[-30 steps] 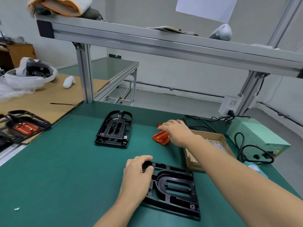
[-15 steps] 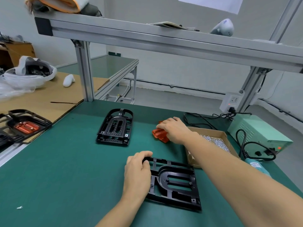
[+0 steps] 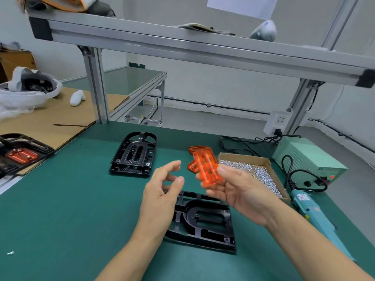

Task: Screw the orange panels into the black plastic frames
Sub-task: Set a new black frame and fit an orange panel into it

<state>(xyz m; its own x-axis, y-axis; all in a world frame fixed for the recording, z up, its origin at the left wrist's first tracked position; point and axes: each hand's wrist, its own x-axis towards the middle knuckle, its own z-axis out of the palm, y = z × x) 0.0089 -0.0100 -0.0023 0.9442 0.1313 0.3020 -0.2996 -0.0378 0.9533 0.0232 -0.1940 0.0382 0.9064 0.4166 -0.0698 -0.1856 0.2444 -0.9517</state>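
My right hand (image 3: 241,193) holds an orange panel (image 3: 207,169) up in the air, thumb on its right edge and fingers under it. Behind it, more orange panels (image 3: 193,149) lie stacked on the green mat. A black plastic frame (image 3: 205,220) lies flat on the mat below both hands. My left hand (image 3: 162,197) hovers just above the frame's left end, fingers loosely spread and holding nothing. A stack of black frames (image 3: 135,156) sits farther back on the left.
A cardboard box of screws (image 3: 253,171) stands right of the panels. A teal electric screwdriver (image 3: 310,209) lies at the right with its green power supply (image 3: 306,159) behind. Finished frames with orange panels (image 3: 20,155) rest at the far left. An aluminium shelf (image 3: 203,47) spans overhead.
My right hand has lifted one orange panel off the stack and brought it toward me. My left hand has let go of the black frame's end and risen, fingers opening.
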